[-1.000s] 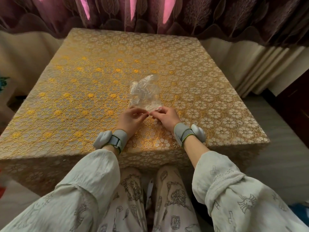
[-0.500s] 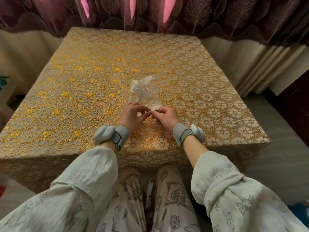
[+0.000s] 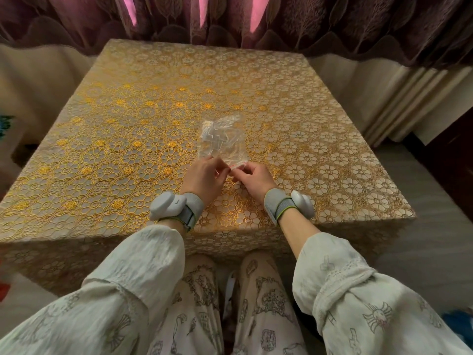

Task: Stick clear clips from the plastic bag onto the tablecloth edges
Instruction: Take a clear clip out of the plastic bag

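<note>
Both hands are pinching the near edge of the plastic bag (image 3: 222, 142), the left hand (image 3: 204, 176) beside the right hand (image 3: 253, 178). The bag is lying on the gold tablecloth (image 3: 128, 155) covering the counter, clear clips (image 3: 216, 135) showing inside it.

The clips (image 3: 218, 135) inside the plastic bag (image 3: 223, 142), just above mid-frame, blur into pale shapes too small to count. The fingertips of the left hand (image 3: 204, 176) and right hand (image 3: 254, 179) hide the bag's near edge. The table beneath the tablecloth (image 3: 128, 149) is wholly covered.
</note>
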Demonstrator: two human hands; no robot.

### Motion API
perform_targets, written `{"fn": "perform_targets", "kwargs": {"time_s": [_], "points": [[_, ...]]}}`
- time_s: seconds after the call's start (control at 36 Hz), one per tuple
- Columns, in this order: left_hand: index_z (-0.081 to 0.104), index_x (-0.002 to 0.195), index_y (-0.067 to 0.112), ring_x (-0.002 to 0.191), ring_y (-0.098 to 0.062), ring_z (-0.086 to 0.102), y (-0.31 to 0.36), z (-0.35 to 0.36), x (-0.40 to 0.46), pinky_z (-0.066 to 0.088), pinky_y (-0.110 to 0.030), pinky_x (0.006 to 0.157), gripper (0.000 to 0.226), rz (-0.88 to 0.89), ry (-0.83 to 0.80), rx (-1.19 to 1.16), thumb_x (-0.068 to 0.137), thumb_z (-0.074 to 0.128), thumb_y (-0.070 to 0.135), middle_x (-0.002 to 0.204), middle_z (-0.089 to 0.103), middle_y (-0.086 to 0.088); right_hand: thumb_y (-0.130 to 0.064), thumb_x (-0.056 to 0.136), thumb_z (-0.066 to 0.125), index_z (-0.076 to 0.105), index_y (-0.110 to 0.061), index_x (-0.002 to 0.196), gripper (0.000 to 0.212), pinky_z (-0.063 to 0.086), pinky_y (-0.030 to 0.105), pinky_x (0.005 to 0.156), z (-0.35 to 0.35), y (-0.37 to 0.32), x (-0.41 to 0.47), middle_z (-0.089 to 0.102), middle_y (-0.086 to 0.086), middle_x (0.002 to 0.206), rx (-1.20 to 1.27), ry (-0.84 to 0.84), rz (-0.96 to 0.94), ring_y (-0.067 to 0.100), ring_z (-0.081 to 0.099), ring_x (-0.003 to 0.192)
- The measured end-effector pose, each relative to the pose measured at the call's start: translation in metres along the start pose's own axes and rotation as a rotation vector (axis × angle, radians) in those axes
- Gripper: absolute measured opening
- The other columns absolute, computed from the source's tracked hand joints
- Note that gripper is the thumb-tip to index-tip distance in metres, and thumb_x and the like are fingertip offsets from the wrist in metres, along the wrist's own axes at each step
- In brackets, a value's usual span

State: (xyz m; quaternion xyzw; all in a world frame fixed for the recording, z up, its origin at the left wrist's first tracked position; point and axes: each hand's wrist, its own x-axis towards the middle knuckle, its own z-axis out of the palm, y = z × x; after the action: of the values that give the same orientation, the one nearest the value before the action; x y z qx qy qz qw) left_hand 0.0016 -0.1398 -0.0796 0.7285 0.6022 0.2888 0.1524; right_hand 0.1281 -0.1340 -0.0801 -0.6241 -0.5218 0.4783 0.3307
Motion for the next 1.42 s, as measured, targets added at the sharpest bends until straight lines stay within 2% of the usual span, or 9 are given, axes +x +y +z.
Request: {"fn": "perform_targets", "kwargs": {"time_s": [0.14, 0.28, 0.36, 0.47, 0.64, 0.81, 1.0, 1.08, 1.42], "points": [[0.068, 0.09, 0.007, 0.08, -0.023, 0.057, 0.001, 0.001, 0.001, 0.043, -0.031, 0.073, 0.018, -0.077, 0.002, -0.039, 0.087, 0.056, 0.019, 0.091, 0.067, -0.01, -0.016, 0.089, 0.056, 0.066, 0.0, 0.103, 0.023, 0.043, 0.009, 0.046, 0.001, 0.0, 0.0, 0.058, -0.006, 0.067, -0.035, 0.005, -0.005, 0.008, 0.054, 0.058], [0.069, 0.089, 0.008, 0.086, -0.028, 0.062, 0.006, 0.0, 0.005, 0.054, -0.038, 0.082, 0.015, -0.331, -0.065, -0.275, 0.084, 0.059, 0.017, 0.092, 0.068, -0.013, -0.019, 0.09, 0.055, 0.067, -0.002, 0.101, 0.023, 0.05, 0.033, 0.08, 0.005, -0.002, 0.0, 0.069, 0.013, 0.095, -0.153, 0.013, -0.054, 0.017, 0.057, 0.083], [0.069, 0.091, 0.009, 0.074, -0.018, 0.058, 0.007, -0.003, 0.006, 0.051, -0.024, 0.068, 0.014, -0.377, -0.107, -0.345, 0.085, 0.06, 0.017, 0.085, 0.065, -0.009, -0.02, 0.089, 0.056, 0.067, -0.004, 0.101, 0.023, 0.049, 0.038, 0.089, 0.005, -0.002, 0.0, 0.07, 0.016, 0.104, -0.178, 0.013, -0.056, 0.018, 0.057, 0.087], [0.065, 0.086, 0.014, 0.045, -0.001, 0.054, 0.007, -0.006, 0.007, 0.041, -0.01, 0.036, 0.008, -0.43, -0.144, -0.455, 0.088, 0.057, 0.015, 0.069, 0.058, 0.001, -0.02, 0.09, 0.055, 0.066, -0.005, 0.103, 0.023, 0.049, 0.037, 0.085, 0.003, -0.002, -0.001, 0.063, 0.005, 0.087, -0.175, -0.019, -0.052, 0.018, 0.055, 0.086], [0.061, 0.096, 0.006, 0.07, -0.014, 0.056, 0.007, -0.022, 0.023, 0.048, -0.026, 0.07, 0.014, -0.314, -0.023, -0.38, 0.091, 0.052, 0.014, 0.082, 0.064, -0.005, -0.019, 0.087, 0.058, 0.068, -0.016, 0.09, 0.011, 0.052, 0.043, 0.085, 0.004, -0.001, -0.004, 0.058, -0.002, 0.075, -0.222, -0.035, -0.08, 0.021, 0.058, 0.082], [0.061, 0.1, 0.004, 0.08, -0.028, 0.063, 0.008, -0.021, 0.02, 0.053, -0.041, 0.079, 0.016, -0.137, 0.031, -0.141, 0.091, 0.05, 0.013, 0.092, 0.068, -0.017, -0.02, 0.085, 0.06, 0.057, -0.026, 0.066, 0.02, 0.053, 0.041, 0.082, 0.004, -0.002, -0.003, 0.058, -0.004, 0.073, -0.171, -0.032, -0.04, 0.02, 0.058, 0.081], [0.06, 0.106, 0.008, 0.094, -0.031, 0.058, 0.022, -0.034, 0.021, 0.048, -0.043, 0.089, 0.024, -0.065, -0.218, -0.073, 0.082, 0.062, 0.006, 0.088, 0.055, -0.005, -0.013, 0.087, 0.053, 0.052, -0.024, 0.065, 0.025, 0.051, 0.039, 0.068, 0.001, -0.004, -0.004, 0.06, -0.002, 0.068, -0.025, -0.01, 0.032, 0.019, 0.055, 0.062], [0.06, 0.106, 0.005, 0.091, -0.03, 0.055, 0.022, -0.044, 0.023, 0.048, -0.038, 0.085, 0.023, -0.032, -0.087, -0.035, 0.084, 0.056, 0.0, 0.095, 0.053, -0.011, -0.01, 0.086, 0.049, 0.053, -0.022, 0.059, 0.029, 0.045, 0.035, 0.061, 0.0, -0.005, -0.006, 0.06, 0.0, 0.064, -0.011, 0.005, 0.025, 0.02, 0.054, 0.059], [0.052, 0.116, 0.005, 0.087, -0.032, 0.062, 0.025, -0.057, 0.032, 0.055, -0.043, 0.079, 0.034, 0.061, 0.038, 0.011, 0.083, 0.062, 0.01, 0.106, 0.059, -0.018, -0.024, 0.089, 0.044, 0.047, -0.019, 0.064, 0.025, 0.04, 0.028, 0.065, -0.029, -0.022, -0.007, 0.056, 0.009, 0.082, -0.742, 0.063, -0.051, 0.026, 0.052, 0.076]]}}
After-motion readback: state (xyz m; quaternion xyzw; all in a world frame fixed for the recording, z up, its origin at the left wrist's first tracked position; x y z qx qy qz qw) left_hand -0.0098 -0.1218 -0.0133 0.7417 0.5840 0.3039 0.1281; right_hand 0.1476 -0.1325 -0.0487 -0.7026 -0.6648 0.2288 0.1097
